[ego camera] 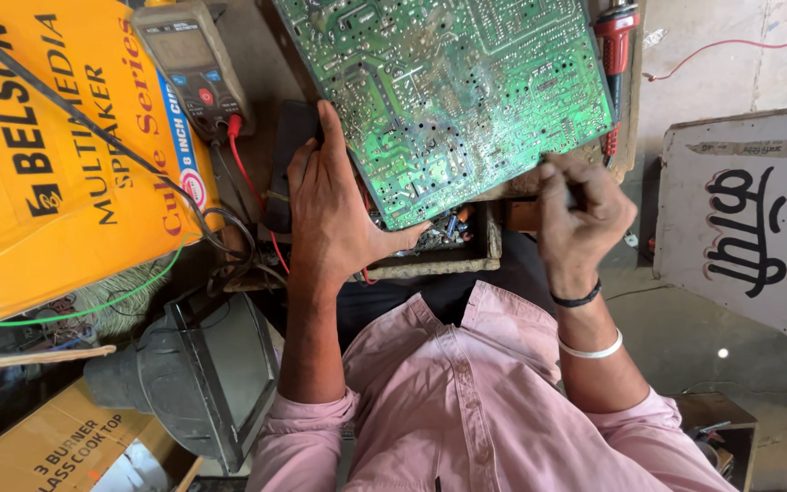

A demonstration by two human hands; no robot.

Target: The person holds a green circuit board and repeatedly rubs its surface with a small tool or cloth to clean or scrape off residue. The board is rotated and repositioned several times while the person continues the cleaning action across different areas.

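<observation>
Left hand (334, 214) grips circuit board (448, 100) lower-left corner, tilting solder side up; right hand (580, 214) pinches a thin, barely visible tool at board's lower-right edge; multimeter (195, 68) left of board.

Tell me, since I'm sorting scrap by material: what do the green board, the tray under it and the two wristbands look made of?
The green circuit board looks like lacquered laminate with shiny solder dots and pale traces. The tray beneath looks like worn, dull wood, though grime leaves it open. On the right wrist, the black band looks like matte rubber or thread, and the white band like smooth plastic or rubber.
</observation>
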